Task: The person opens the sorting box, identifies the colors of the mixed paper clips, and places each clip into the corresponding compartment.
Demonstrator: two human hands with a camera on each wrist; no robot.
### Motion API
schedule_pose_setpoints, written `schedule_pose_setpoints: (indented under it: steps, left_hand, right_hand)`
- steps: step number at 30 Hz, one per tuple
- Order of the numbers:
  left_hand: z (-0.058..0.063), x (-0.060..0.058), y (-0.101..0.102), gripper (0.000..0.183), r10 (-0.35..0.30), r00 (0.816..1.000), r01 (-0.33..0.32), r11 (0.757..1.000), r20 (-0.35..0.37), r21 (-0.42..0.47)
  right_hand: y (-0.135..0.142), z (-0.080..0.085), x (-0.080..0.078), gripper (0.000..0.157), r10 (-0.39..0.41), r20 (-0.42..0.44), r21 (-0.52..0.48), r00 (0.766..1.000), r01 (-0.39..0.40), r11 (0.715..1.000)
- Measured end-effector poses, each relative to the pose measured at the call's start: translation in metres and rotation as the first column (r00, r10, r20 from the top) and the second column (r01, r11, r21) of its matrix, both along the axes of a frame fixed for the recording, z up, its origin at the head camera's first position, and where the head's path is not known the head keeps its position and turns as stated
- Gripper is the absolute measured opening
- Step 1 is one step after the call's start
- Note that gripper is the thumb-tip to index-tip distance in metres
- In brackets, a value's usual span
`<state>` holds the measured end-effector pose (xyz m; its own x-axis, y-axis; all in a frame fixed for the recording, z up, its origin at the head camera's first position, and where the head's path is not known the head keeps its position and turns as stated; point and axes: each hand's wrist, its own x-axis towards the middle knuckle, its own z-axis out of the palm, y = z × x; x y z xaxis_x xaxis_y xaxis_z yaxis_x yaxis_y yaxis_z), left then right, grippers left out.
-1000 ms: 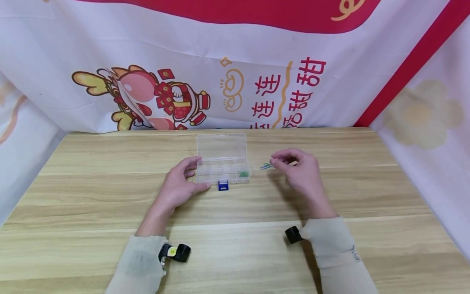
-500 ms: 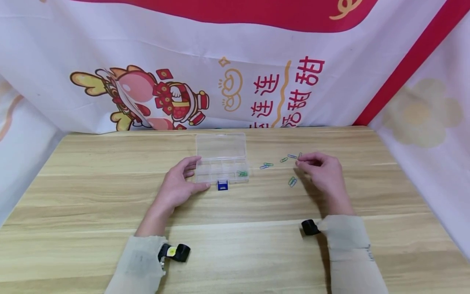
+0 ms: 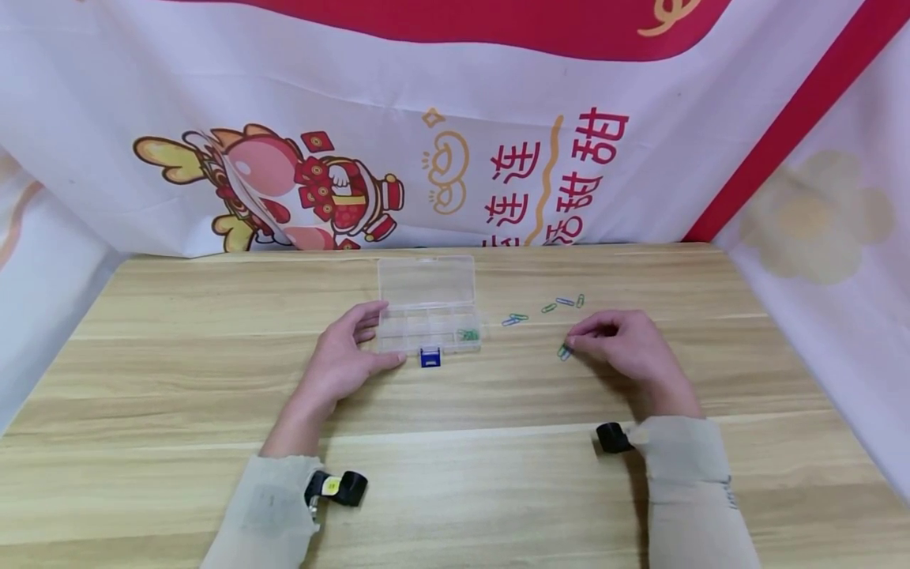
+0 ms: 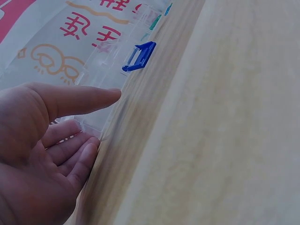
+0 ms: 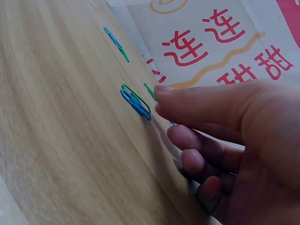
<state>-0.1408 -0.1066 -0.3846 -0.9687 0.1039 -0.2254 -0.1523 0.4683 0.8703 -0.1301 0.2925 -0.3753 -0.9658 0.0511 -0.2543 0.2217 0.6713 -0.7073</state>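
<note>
A clear compartment box stands on the table with its lid raised and its blue latch at the front. My left hand holds the box's left end, thumb along the front edge and fingers at the left side. Several green paper clips lie in the front right compartment. Right of the box, my right hand reaches low over the table, fingers loosely bent. Just ahead of its fingertips lie a green paper clip and a blue paper clip, side by side; nothing shows between thumb and fingers.
Beyond the right hand lie a blue clip and green clips. Nearer the box, another blue clip and green clip overlap. A printed white cloth hangs along the table's back edge.
My right hand has moved right, away from the clips beside the box, then toward the front to the green and blue pair. My left hand stays at the box.
</note>
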Motion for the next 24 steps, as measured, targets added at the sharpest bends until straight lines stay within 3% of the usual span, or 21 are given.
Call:
schedule_pose_setpoints:
  steps: [6,24]
  left_hand:
    - [-0.0003,-0.0001,-0.0004,0.082,-0.002,1.0,0.002,1.0,-0.005,-0.003]
    - [-0.0003,0.0005,0.0001,0.082,-0.004,1.0,0.004,1.0,-0.007,0.0]
  right_hand:
    - [-0.0032,0.0005,0.0005,0.019,0.06,-0.024,0.068,0.998,-0.058,0.996]
    - [-0.0068,-0.0026,-0.0023,0.021,0.049,-0.019,0.094,0.999,-0.047,0.994]
